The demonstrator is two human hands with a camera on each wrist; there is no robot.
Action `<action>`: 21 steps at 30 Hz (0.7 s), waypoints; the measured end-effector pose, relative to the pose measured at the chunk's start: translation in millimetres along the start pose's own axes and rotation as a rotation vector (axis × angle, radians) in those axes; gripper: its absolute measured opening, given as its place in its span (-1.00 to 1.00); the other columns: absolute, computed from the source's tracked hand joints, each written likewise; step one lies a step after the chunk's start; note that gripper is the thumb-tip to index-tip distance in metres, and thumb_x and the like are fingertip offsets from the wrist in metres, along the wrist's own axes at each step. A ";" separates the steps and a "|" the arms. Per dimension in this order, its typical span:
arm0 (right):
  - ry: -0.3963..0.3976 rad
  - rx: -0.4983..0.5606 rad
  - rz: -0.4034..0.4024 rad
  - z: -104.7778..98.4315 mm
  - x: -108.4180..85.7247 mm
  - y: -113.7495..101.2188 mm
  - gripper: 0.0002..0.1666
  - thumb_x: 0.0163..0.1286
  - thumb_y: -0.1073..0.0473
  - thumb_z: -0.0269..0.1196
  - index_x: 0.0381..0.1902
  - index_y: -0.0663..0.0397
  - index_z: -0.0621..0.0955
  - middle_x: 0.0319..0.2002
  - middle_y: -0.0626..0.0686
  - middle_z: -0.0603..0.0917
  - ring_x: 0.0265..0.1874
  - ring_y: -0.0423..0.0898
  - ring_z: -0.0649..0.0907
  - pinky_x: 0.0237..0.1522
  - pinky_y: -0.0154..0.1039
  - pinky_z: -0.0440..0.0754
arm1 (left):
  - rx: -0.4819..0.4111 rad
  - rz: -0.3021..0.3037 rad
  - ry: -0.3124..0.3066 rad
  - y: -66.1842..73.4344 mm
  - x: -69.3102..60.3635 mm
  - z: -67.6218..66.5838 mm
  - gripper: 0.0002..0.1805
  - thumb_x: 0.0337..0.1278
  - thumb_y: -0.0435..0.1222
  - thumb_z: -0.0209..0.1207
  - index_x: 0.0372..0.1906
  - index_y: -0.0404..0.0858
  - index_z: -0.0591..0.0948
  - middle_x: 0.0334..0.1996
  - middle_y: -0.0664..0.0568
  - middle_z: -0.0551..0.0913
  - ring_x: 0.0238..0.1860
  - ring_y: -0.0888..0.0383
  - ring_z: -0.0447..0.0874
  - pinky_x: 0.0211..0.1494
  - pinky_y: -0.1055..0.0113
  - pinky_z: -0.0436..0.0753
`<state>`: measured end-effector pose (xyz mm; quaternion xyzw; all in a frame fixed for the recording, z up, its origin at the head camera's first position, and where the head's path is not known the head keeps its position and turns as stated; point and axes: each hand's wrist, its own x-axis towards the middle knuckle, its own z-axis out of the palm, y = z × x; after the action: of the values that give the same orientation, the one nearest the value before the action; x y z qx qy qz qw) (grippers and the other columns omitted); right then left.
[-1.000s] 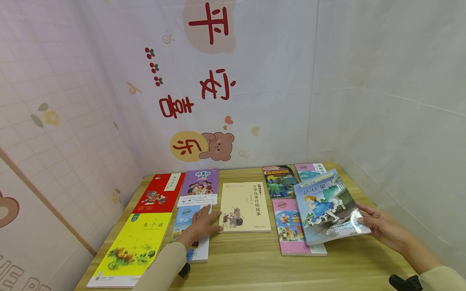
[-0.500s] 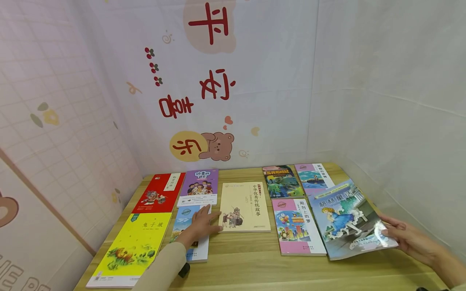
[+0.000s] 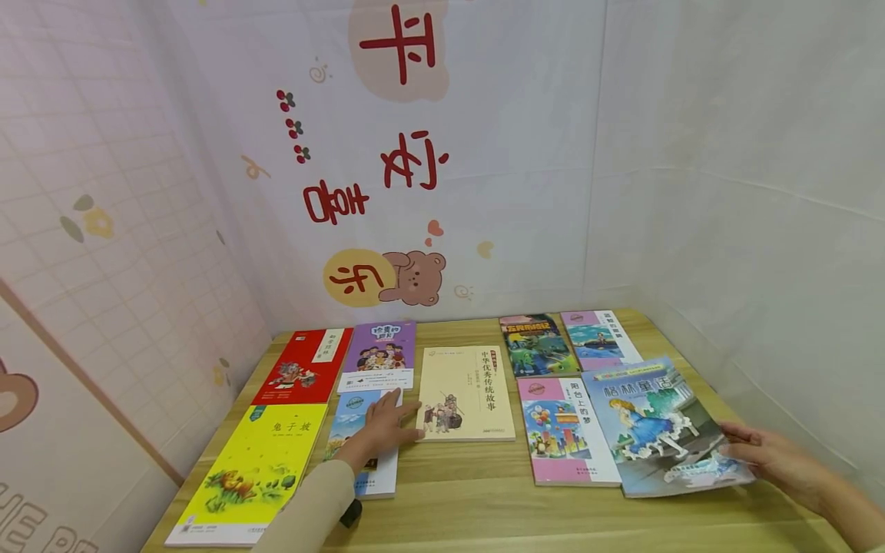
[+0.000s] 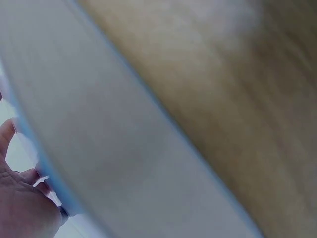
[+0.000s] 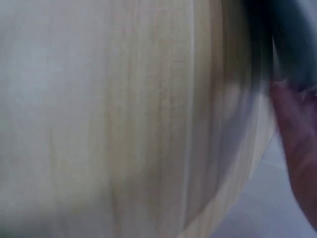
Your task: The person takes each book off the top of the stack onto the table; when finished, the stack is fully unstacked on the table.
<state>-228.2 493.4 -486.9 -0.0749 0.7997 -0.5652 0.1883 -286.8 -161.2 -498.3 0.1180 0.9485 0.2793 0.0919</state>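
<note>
In the head view my right hand pinches the lower right edge of a picture-covered storybook showing a girl in a blue dress. The storybook lies low at the table's right side, beside a pink-and-white book. My left hand rests on a blue-covered book, fingers spread, with fingertips beside a cream book. The left wrist view shows the thick page edge of a book close up and part of the left hand. In the right wrist view the right hand is blurred.
On the wooden table also lie a red book, a yellow book, a purple book, a dark green book and another pink-and-white book. Cloth walls enclose the back and sides.
My right hand has carried the storybook rightward off the pink-and-white book and lowered it beside that book, turning it flatter. The left hand has stayed still.
</note>
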 end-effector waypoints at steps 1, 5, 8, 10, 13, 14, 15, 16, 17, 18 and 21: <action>0.036 -0.066 -0.025 0.8 0.5 -3.2 -0.18 0.61 0.16 -0.05 0.45 0.61 -0.17 0.50 0.15 0.11 0.14 -0.57 0.36 -0.08 -0.51 0.50 | -0.001 0.002 0.002 0.6 -0.3 -0.1 -0.30 0.22 -0.01 0.30 0.44 -0.09 0.43 0.55 -0.28 -0.06 0.53 -0.30 -0.23 0.46 -0.28 -0.27; 0.163 -0.128 -0.153 4.6 5.1 -16.9 -0.18 0.61 0.17 -0.02 0.44 0.64 -0.15 0.09 -0.59 0.34 -0.01 -0.68 0.39 -0.09 -0.54 0.52 | -0.006 0.000 0.005 2.1 -0.8 0.0 -0.29 0.21 0.00 0.31 0.43 -0.10 0.43 0.55 -0.29 -0.06 0.53 -0.30 -0.23 0.46 -0.28 -0.27; 0.163 -0.012 -0.211 12.0 13.0 -27.8 -0.16 0.61 0.24 -0.02 0.42 0.67 -0.24 0.04 -0.65 0.39 0.01 -0.66 0.44 -0.06 -0.58 0.51 | -0.012 0.000 0.006 2.3 -0.9 0.4 -0.30 0.21 -0.01 0.32 0.42 -0.10 0.44 0.55 -0.29 -0.05 0.53 -0.30 -0.23 0.46 -0.28 -0.27; 0.144 0.052 -0.223 21.1 20.5 -36.0 -0.16 0.60 0.26 -0.03 0.44 0.64 -0.26 0.05 -0.62 0.42 0.02 -0.63 0.47 -0.04 -0.59 0.49 | -0.009 -0.002 0.004 1.7 -0.5 1.0 -0.29 0.21 0.00 0.31 0.43 -0.09 0.44 0.55 -0.28 -0.06 0.53 -0.29 -0.23 0.46 -0.28 -0.28; 0.116 0.093 -0.227 42.4 37.1 -51.2 -0.14 0.59 0.26 0.01 0.47 0.57 -0.24 0.10 -0.54 0.43 0.04 -0.58 0.49 0.00 -0.57 0.49 | -0.004 -0.003 0.006 0.8 0.2 1.4 -0.30 0.21 0.00 0.31 0.43 -0.09 0.44 0.55 -0.28 -0.06 0.53 -0.29 -0.23 0.46 -0.28 -0.28; 0.114 0.083 -0.215 52.0 43.4 -57.9 -0.14 0.58 0.24 0.03 0.49 0.53 -0.22 0.18 -0.41 0.45 0.05 -0.55 0.50 0.00 -0.56 0.49 | 0.000 -0.007 0.005 0.6 0.4 1.4 -0.30 0.21 0.01 0.31 0.43 -0.08 0.44 0.55 -0.27 -0.06 0.53 -0.29 -0.24 0.47 -0.27 -0.29; 0.113 0.071 -0.206 62.2 50.8 -64.5 -0.14 0.58 0.22 0.04 0.51 0.49 -0.18 0.26 -0.27 0.45 0.09 -0.49 0.50 0.01 -0.55 0.49 | 0.004 -0.010 0.005 0.5 0.5 1.4 -0.30 0.21 0.01 0.30 0.43 -0.07 0.43 0.55 -0.27 -0.07 0.54 -0.28 -0.24 0.47 -0.26 -0.29; 0.106 0.056 -0.200 72.6 59.1 -70.8 -0.14 0.57 0.20 0.06 0.52 0.47 -0.15 0.34 -0.10 0.41 0.15 -0.39 0.52 0.05 -0.50 0.50 | 0.006 -0.014 0.004 0.4 0.7 1.2 -0.30 0.22 0.01 0.30 0.43 -0.07 0.43 0.56 -0.26 -0.07 0.54 -0.28 -0.24 0.47 -0.25 -0.30; 0.096 0.050 -0.190 83.9 67.5 -77.1 -0.13 0.56 0.19 0.08 0.53 0.42 -0.13 0.40 0.06 0.35 0.22 -0.26 0.51 0.09 -0.45 0.50 | 0.008 -0.017 0.003 0.4 0.9 1.1 -0.30 0.22 0.01 0.30 0.43 -0.07 0.43 0.56 -0.26 -0.07 0.54 -0.28 -0.24 0.47 -0.25 -0.30; 0.090 0.041 -0.184 95.6 76.0 -83.0 -0.13 0.56 0.17 0.09 0.54 0.39 -0.11 0.45 0.21 0.26 0.29 -0.12 0.47 0.15 -0.37 0.50 | 0.010 -0.017 0.003 0.4 1.1 1.0 -0.30 0.22 0.02 0.30 0.43 -0.07 0.43 0.55 -0.27 -0.07 0.53 -0.28 -0.24 0.47 -0.25 -0.30; 0.060 0.044 -0.171 131.5 103.0 -97.3 -0.15 0.54 0.16 0.12 0.55 0.33 -0.04 0.49 0.42 0.06 0.41 0.26 0.27 0.32 -0.05 0.41 | 0.016 -0.015 -0.003 0.8 1.8 0.9 -0.29 0.22 0.02 0.29 0.44 -0.07 0.43 0.55 -0.27 -0.07 0.54 -0.28 -0.24 0.47 -0.26 -0.30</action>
<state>-281.0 309.9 -456.7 -0.1218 0.7831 -0.5985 0.1168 -288.2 -159.6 -498.8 0.1119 0.9514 0.2707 0.0947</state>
